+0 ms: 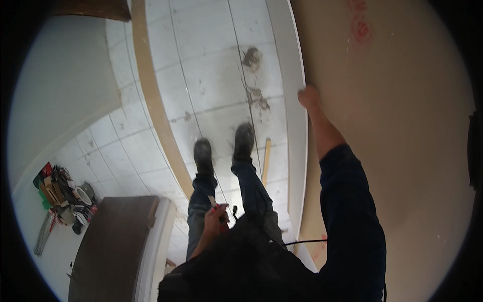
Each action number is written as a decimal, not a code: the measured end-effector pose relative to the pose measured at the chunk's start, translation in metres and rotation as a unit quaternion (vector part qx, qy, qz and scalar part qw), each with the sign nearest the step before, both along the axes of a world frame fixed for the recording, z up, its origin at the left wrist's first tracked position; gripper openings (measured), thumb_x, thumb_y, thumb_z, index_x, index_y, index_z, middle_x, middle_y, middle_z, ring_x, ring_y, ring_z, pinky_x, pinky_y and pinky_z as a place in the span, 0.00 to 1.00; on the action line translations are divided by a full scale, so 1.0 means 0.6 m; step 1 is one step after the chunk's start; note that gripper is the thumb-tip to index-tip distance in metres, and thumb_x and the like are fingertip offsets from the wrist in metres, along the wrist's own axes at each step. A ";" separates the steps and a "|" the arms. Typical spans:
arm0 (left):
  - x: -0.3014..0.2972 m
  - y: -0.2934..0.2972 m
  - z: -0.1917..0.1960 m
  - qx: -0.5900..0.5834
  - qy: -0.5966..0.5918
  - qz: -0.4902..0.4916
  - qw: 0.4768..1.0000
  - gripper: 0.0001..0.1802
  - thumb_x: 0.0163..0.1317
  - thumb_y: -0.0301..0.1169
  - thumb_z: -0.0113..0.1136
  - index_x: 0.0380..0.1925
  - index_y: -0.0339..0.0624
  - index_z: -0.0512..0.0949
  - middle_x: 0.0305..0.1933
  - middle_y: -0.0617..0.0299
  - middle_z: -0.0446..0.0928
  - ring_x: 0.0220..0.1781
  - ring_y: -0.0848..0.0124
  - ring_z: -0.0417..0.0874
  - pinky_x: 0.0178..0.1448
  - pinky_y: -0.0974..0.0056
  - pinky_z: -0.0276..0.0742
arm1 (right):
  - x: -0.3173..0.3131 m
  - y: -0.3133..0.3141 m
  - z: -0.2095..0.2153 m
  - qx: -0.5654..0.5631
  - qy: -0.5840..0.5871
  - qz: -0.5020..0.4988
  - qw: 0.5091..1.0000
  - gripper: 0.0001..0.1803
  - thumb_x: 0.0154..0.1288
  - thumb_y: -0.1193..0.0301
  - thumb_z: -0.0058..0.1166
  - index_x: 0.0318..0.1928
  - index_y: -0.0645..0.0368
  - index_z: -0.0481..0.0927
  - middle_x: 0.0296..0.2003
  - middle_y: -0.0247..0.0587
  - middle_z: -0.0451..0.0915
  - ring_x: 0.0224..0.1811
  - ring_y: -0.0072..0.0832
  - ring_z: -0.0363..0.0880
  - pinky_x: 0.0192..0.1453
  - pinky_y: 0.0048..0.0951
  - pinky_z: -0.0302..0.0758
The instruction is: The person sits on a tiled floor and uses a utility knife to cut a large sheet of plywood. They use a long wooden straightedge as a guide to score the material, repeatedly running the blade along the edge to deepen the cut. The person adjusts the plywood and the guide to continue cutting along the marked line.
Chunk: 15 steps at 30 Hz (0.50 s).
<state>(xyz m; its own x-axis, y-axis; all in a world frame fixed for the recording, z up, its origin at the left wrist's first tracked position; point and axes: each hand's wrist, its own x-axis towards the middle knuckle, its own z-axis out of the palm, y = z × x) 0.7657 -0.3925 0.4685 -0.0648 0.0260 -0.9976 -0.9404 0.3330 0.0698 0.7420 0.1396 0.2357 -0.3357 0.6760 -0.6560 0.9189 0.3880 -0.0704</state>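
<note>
My left hand (pixel 212 222) is in front of my thigh, its fingers closed around a small red tool (pixel 223 227) with a pale tip. Its exact kind is hidden by the fingers. With my arm stretched out, my right hand (pixel 309 95) is closed at the edge of a large tan plasterboard sheet (pixel 382 141) on the right. The sheet's white edge (pixel 297 75) runs alongside that hand, and the fingertips cannot be made out.
Below is a dusty white tiled floor (pixel 211 75) with dark stains. A long tan strip (pixel 156 100) and a short yellow stick (pixel 266 158) lie near my boots (pixel 203 153). At left are a heap of tools and boxes (pixel 63 194) and a dark brown door (pixel 113 241).
</note>
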 end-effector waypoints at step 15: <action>-0.015 0.020 0.019 -0.004 -0.026 0.047 0.999 0.16 0.71 0.33 0.55 0.52 0.34 0.77 0.24 0.63 0.76 0.25 0.74 0.78 0.33 0.67 0.76 | 0.016 -0.172 0.122 0.276 0.244 0.042 0.929 0.33 0.60 0.77 0.54 0.68 0.57 0.67 0.70 0.54 0.64 0.73 0.50 0.60 0.75 0.50 0.60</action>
